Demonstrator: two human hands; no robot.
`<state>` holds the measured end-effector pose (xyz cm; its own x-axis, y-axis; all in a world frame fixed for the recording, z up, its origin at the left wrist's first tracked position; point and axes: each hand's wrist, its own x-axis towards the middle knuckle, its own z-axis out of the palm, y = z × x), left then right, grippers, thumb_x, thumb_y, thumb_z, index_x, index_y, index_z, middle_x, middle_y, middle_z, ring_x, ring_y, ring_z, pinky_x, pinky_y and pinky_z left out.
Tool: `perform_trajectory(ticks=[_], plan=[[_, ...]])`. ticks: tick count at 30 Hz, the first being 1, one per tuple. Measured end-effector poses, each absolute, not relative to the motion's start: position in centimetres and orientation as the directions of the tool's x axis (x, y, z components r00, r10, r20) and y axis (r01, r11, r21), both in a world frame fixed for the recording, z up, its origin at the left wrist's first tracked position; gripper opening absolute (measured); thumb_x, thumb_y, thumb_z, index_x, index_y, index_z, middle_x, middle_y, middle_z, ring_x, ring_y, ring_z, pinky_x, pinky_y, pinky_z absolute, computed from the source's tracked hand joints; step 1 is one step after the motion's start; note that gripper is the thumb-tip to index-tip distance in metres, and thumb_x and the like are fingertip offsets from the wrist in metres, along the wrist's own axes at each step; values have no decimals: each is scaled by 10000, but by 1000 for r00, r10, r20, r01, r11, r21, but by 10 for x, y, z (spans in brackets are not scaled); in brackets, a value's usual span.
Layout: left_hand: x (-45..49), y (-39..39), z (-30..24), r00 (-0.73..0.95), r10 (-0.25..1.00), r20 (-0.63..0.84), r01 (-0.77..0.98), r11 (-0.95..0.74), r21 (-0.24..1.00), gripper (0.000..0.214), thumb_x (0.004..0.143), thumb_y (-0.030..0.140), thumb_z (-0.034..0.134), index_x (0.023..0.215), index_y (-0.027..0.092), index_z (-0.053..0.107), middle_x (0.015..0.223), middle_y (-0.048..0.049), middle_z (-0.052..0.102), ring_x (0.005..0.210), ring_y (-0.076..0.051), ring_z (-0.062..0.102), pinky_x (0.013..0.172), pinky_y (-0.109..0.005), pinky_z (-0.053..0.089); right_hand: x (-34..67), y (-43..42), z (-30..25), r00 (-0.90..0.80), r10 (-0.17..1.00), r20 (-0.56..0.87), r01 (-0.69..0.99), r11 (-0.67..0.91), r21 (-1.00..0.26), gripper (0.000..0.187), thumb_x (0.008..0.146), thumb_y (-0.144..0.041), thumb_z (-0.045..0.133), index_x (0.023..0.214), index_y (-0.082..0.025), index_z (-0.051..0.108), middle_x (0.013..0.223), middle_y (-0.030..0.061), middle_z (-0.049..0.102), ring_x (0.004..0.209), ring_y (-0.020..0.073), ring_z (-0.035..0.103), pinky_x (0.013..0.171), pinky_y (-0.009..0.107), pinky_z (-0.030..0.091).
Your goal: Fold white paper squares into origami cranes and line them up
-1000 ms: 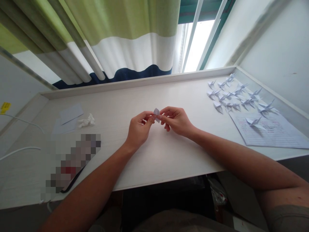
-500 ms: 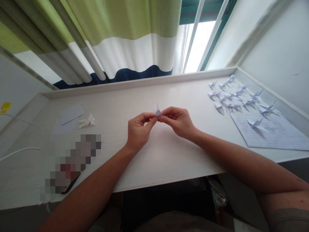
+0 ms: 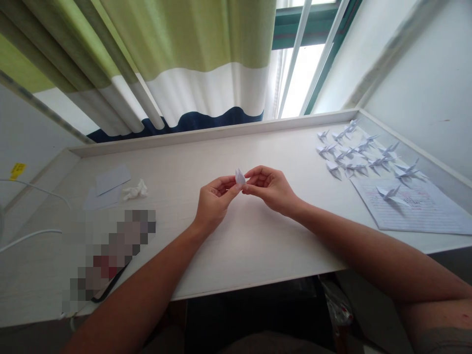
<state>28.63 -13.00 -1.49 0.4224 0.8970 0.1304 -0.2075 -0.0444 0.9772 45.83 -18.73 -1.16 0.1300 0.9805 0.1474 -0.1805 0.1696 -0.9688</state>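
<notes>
A small folded piece of white paper (image 3: 239, 177) is pinched between both hands above the middle of the white table (image 3: 258, 241). My left hand (image 3: 214, 201) grips it from the left with thumb and forefinger. From the right, my right hand (image 3: 271, 189) pinches the same piece with curled fingers. Both hands hover just over the tabletop.
Several finished paper cranes (image 3: 354, 152) lie at the far right, one crane (image 3: 389, 194) on a lined sheet (image 3: 416, 209). Paper sheets (image 3: 108, 184) and a crumpled scrap (image 3: 135, 191) lie at the left, with white cables (image 3: 29, 236). A striped curtain (image 3: 165, 64) hangs behind.
The folded paper has turned slightly between the fingertips and now points upward. The hands stay in the same place; the view has tilted a little.
</notes>
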Motion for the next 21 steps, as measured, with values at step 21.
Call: perform_trajectory(ticks=[21], plan=[[289,-128,-21,365,917,162,-217,-85,973,360,721,415,963,878,173,747,826,-25,783,760,-151,733,762,-297,596,462,-186,-10,71,987,147,-64,151,-986,416,768,-570,897,882,-180,808,823,55,803,779,186,758,797,373,647]])
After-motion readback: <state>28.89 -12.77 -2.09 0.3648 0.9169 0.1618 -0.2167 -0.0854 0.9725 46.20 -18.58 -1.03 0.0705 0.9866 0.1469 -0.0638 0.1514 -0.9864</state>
